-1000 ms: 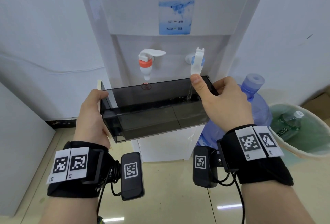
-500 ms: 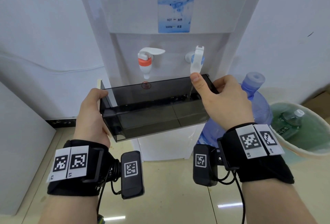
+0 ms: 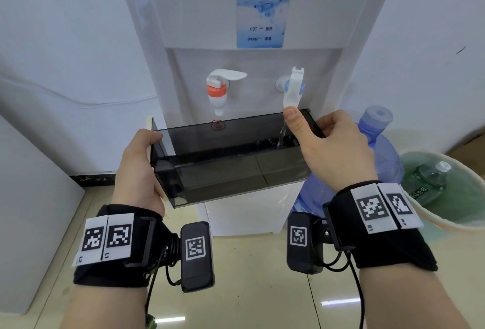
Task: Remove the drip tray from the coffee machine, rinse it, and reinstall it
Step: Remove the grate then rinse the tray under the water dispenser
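Two hands at mid-frame, both clasped on the dark translucent drip tray (image 3: 231, 163), held level in front of the white water dispenser (image 3: 199, 21) and under its taps. Left hand (image 3: 136, 168) wrapped round the tray's left end, fingers over the end wall, palm beneath. Right hand (image 3: 333, 150) curled round the tray's right end, thumb raised and pressed against the tip of the blue tap's white lever (image 3: 292, 89); thin stream of water (image 3: 282, 131) falling into the tray just below the thumb. Black wrist straps with square coded markers on both forearms, small black boxes with the same kind of marker hanging beside them on cables.

Printed on the dispenser's blue panel at top centre: "MIXUN", lower down "HOT" and "WARM" with small characters too fine to read. Red-collared tap (image 3: 219, 92) left of the blue one, untouched, above the tray's back wall.

Large blue water bottle (image 3: 378, 145) standing right of the dispenser, partly hidden by the right hand. Pale bin (image 3: 451, 221) at right edge, lined in green, with a clear capped bottle (image 3: 430, 176) inside. Glossy beige floor below.
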`<state>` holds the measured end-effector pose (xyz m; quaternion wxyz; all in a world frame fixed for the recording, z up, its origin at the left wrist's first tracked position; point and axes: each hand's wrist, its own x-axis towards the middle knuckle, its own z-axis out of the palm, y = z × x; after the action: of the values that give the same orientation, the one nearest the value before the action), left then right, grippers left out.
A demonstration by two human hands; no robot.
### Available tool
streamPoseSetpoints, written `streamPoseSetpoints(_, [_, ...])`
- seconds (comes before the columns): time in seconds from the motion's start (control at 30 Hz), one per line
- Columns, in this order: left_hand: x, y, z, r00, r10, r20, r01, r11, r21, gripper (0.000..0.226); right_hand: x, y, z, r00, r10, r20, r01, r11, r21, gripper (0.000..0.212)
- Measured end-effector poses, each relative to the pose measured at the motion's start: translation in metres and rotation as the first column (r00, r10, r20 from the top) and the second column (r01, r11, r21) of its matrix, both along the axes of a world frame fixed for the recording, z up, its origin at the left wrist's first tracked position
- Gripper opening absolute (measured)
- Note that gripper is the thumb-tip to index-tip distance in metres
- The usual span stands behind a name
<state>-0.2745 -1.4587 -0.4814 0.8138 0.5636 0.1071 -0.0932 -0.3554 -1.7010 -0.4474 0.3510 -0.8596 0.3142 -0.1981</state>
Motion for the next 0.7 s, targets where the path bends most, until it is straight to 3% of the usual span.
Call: streamPoseSetpoints(0.7, [-0.0021,-0.0014,-0.0018,1.0,-0.022,0.003,0.022,1.0,-0.002,0.022,-0.0045,-0.0007,-0.0044,0.999,-0.036,0.005,0.036,0.999,0.004,0.079])
